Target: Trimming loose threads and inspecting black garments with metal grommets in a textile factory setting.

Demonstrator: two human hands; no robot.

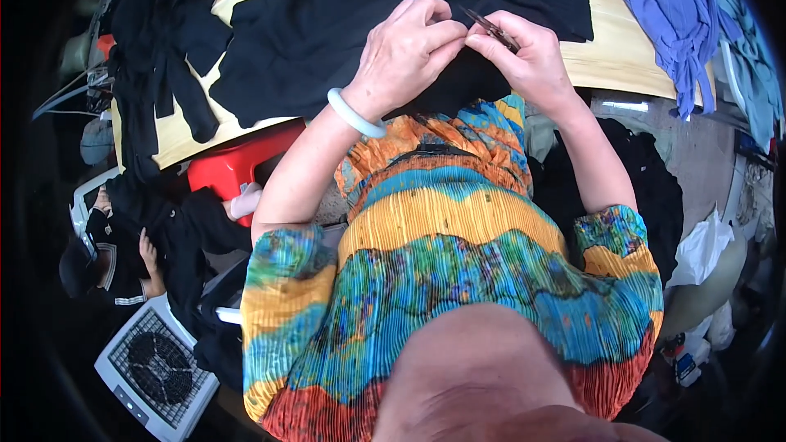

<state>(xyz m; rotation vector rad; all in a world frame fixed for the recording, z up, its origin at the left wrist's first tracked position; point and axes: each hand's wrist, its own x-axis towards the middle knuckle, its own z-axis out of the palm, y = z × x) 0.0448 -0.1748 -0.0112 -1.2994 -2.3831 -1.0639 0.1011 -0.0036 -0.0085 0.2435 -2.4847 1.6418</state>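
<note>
A black garment lies spread over the wooden table in front of me, its near edge hanging toward my lap. Above it, my left hand, with a pale bangle on the wrist, is closed in a pinch. What its fingertips hold is too small to make out. My right hand grips a pair of small dark thread snips, the blades pointing up and left. The fingertips of both hands meet or almost meet over the cloth.
More black clothes lie at the table's left, and purple garments hang over its right end. Below the wooden table is a red stool. Another person sits at left near a grey fan unit. Dark cloth is piled right.
</note>
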